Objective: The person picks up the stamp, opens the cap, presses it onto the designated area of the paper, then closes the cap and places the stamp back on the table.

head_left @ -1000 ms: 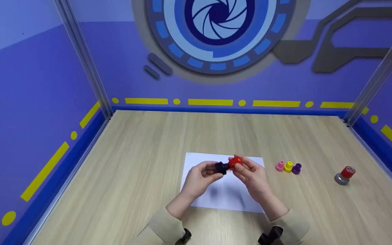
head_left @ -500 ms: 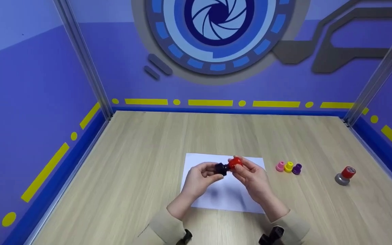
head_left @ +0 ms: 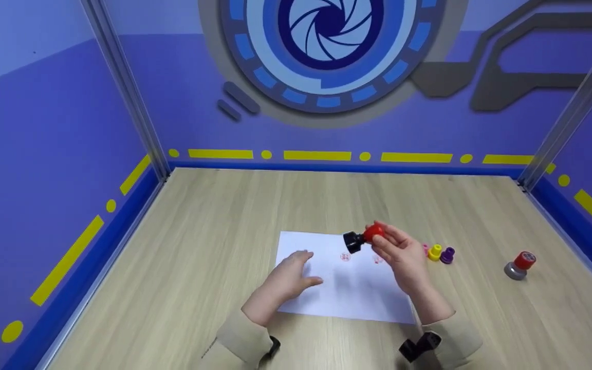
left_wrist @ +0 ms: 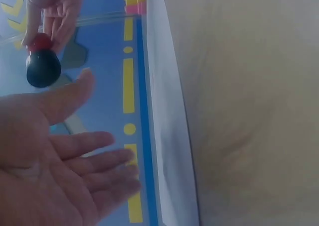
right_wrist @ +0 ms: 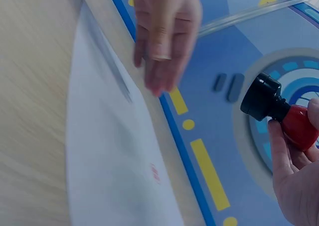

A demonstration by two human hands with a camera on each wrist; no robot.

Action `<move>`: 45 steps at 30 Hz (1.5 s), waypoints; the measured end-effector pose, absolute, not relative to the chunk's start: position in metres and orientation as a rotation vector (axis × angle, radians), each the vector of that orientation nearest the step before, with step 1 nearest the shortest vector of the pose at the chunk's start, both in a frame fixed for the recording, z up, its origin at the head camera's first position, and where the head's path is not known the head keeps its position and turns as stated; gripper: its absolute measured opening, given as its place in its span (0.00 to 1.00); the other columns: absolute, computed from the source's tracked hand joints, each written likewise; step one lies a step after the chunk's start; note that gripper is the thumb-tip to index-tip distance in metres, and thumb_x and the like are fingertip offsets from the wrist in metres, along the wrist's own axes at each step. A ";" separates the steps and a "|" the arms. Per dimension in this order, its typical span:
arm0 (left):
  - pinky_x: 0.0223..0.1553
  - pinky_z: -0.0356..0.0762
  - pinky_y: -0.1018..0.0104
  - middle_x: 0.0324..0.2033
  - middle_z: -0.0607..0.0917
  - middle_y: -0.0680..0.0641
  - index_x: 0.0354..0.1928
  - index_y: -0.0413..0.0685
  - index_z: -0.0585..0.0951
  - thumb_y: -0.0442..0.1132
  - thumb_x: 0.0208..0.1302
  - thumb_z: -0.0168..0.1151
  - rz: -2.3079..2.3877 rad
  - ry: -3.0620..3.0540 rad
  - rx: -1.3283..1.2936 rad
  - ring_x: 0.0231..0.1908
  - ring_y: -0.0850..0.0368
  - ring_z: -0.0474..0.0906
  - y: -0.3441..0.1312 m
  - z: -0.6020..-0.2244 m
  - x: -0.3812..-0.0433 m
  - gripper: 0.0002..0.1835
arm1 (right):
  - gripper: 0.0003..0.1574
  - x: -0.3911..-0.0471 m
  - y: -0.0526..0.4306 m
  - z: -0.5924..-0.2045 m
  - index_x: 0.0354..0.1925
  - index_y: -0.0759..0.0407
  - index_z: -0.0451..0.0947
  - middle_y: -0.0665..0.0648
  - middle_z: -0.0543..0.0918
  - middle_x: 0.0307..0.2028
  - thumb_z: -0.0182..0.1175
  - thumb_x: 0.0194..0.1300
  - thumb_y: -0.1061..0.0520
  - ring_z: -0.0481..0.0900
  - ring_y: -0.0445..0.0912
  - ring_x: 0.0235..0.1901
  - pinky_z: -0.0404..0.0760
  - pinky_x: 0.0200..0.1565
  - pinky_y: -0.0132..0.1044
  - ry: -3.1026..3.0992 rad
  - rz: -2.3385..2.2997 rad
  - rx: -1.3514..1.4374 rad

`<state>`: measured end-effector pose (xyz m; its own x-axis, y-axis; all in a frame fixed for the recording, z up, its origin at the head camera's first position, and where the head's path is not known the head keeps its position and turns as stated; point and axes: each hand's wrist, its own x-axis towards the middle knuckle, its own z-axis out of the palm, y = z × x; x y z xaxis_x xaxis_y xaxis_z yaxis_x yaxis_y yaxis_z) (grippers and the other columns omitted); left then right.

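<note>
My right hand (head_left: 405,258) pinches a stamp by its red knob handle and holds it tilted above the paper. The stamp (head_left: 352,242) has a wide black end that points left; in the right wrist view its black end (right_wrist: 260,97) joins the red handle through a narrow neck. My left hand (head_left: 284,278) is apart from the stamp, over the left part of the white sheet of paper (head_left: 347,298). In the left wrist view the fingers of the left hand (left_wrist: 60,171) are spread and hold nothing. Small red imprints (head_left: 345,257) mark the sheet.
Right of the sheet stand a yellow small stamp (head_left: 435,253) and a purple one (head_left: 447,255), with a pink one partly hidden by my right hand. Farther right is a red and grey stamp (head_left: 519,265). Patterned walls (head_left: 327,128) enclose the wooden table (head_left: 214,221).
The left hand has let go of the stamp's black end and moved down and left. My right hand has carried the stamp slightly up and right. Red imprints now show on the paper.
</note>
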<state>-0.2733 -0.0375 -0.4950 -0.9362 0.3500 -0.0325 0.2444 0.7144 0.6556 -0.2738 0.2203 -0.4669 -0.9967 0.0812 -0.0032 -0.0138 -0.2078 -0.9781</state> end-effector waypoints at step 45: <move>0.79 0.57 0.45 0.80 0.59 0.37 0.76 0.42 0.66 0.48 0.65 0.72 0.389 2.736 0.467 0.80 0.39 0.52 -0.045 -0.494 -0.269 0.42 | 0.38 -0.283 0.415 -0.469 0.76 0.65 0.61 0.75 0.67 0.72 0.60 0.75 0.57 0.66 0.71 0.71 0.68 0.72 0.62 -2.593 1.068 -0.681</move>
